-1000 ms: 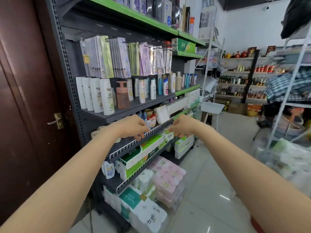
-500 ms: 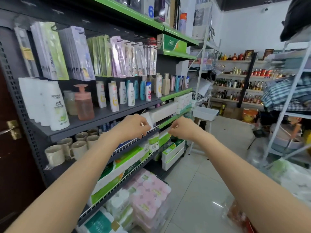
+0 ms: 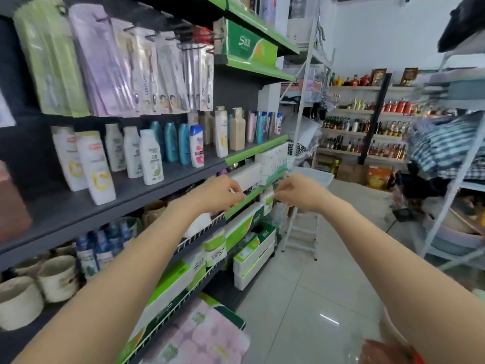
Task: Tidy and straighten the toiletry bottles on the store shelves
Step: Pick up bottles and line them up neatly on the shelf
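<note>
Toiletry bottles stand upright on the grey shelf (image 3: pixel 65 206) at my left. White bottles with yellow labels (image 3: pixel 98 169) are nearest, then white ones with green labels (image 3: pixel 151 157), teal bottles (image 3: pixel 171 141), a blue-capped white and pink bottle (image 3: pixel 196 146) and cream bottles (image 3: pixel 237 132) further along. My left hand (image 3: pixel 223 193) and my right hand (image 3: pixel 296 193) hover close together below and in front of that shelf's far end, fingers curled, nothing visible in them. Neither touches a bottle.
Packets (image 3: pixel 110 69) hang on hooks above the bottles. Below are mugs (image 3: pixel 56 277), blue bottles (image 3: pixel 102 248) and tissue packs (image 3: pixel 244 227) behind wire rails. A white stool (image 3: pixel 301 232) stands in the aisle. A white rack (image 3: pixel 454 185) is at the right, drink shelves (image 3: pixel 367 132) at the back.
The view has moved forward along the shelves and closer to the bottles. Both hands have risen from the lower wire rail toward the bottle shelf's edge and stayed close together.
</note>
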A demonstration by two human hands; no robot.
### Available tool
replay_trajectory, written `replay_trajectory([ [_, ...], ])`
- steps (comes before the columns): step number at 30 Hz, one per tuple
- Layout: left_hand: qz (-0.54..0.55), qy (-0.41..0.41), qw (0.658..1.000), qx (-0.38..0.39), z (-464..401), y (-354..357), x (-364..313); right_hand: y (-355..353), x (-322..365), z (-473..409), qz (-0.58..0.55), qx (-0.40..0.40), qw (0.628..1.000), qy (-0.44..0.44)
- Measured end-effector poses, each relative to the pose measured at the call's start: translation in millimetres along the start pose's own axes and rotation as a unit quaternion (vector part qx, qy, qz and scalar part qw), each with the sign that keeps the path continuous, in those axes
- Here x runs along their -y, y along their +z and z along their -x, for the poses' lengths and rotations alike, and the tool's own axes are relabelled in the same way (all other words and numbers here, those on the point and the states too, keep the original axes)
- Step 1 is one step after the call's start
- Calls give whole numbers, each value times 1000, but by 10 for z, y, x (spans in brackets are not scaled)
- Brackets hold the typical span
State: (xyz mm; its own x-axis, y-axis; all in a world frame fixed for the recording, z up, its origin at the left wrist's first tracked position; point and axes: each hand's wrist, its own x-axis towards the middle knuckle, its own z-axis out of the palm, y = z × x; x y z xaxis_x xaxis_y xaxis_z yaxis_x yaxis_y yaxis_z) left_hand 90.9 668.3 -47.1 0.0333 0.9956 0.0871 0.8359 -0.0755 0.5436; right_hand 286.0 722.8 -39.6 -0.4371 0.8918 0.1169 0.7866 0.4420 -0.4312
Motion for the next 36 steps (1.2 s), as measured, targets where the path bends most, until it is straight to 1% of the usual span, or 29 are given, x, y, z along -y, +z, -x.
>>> replay_trajectory([
  [2,-2,7,1000,-1,-434,37,-1,-48,-188,-322,-14,-27,1000,-3],
  [4,-6,14,1000,-6,-850,83,-32,-80,-409,-649,-18,-37,999,0],
  [10,-20,29,999,-18,-2169,328,-158,-213,-1179,-1615,-15,-24,1000,6],
  [14,-25,37,999,-12,-3044,522,-427,-466,-1739,-2283,7,-17,1000,2],
  [18,-19,35,999,-27,-3896,689,-673,-775,-2321,-2921,24,-12,1000,-1],
  [23,-9,33,998,-49,-4844,912,-831,-1014,-2997,-3620,0,-12,1000,2],
  [27,-31,36,998,-50,-5596,1036,-887,-1086,-3470,-4223,-5,-4,1000,4],
  [31,-22,36,998,-46,-6404,1121,-906,-1180,-3880,-4934,5,-11,1000,-7],
  [36,-20,36,997,-60,-7459,1136,-824,-1319,-4356,-5933,-17,-24,1000,-7],
])
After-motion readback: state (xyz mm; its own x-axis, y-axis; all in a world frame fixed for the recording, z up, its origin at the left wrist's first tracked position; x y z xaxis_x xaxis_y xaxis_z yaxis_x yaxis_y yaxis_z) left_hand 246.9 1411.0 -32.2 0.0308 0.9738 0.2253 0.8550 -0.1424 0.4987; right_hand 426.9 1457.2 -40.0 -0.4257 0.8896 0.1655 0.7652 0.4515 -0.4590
